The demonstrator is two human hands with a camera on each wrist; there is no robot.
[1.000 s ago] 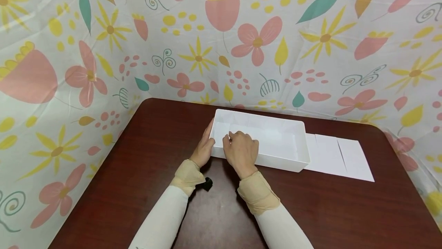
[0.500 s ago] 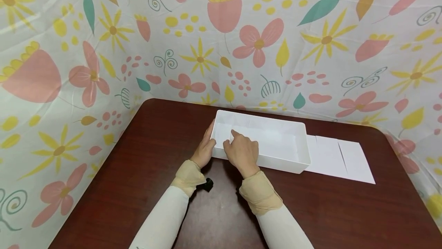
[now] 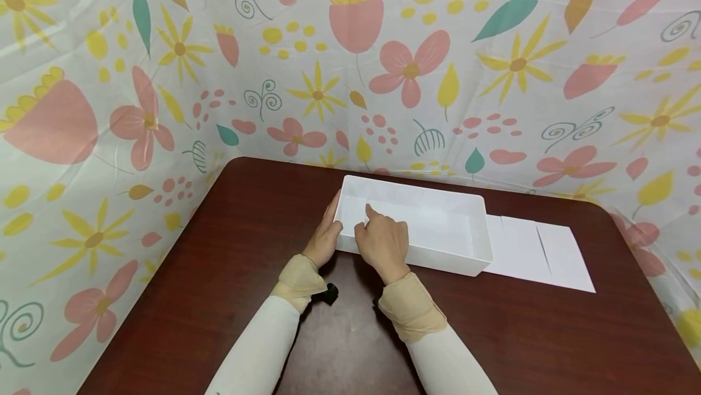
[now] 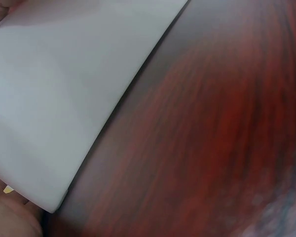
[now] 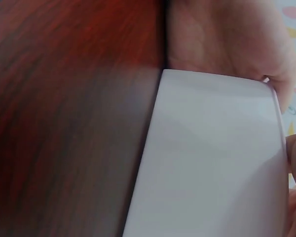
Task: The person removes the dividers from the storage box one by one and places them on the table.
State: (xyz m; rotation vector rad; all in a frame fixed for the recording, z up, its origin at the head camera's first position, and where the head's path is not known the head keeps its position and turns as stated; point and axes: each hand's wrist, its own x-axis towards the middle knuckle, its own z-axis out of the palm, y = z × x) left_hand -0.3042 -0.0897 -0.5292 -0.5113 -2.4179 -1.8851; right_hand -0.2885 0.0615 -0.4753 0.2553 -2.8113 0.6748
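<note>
A white, open-topped rectangular box (image 3: 449,262) stands on the dark table, its long side towards me. My left hand (image 3: 323,238) grips its left end, thumb at the near corner and fingers along the outside. In the right wrist view the left palm (image 5: 227,39) lies against that corner. My right hand (image 3: 383,241) reaches over the near wall, index finger stretched into the box's left part and thumb apart from it. A faint pale line shows near the index fingertip; white on white, I cannot tell whether it is a separate piece.
White card sheets with slits (image 3: 528,249) lie flat beside the box's right end, partly hidden by it. A flower-patterned curtain (image 3: 405,66) hangs behind and left of the table (image 3: 246,218). A small black object (image 3: 330,293) shows beside the left wrist.
The right hand's index finger has straightened out further into the box, while the other fingers draw back. The box and left hand stay nearly still.
</note>
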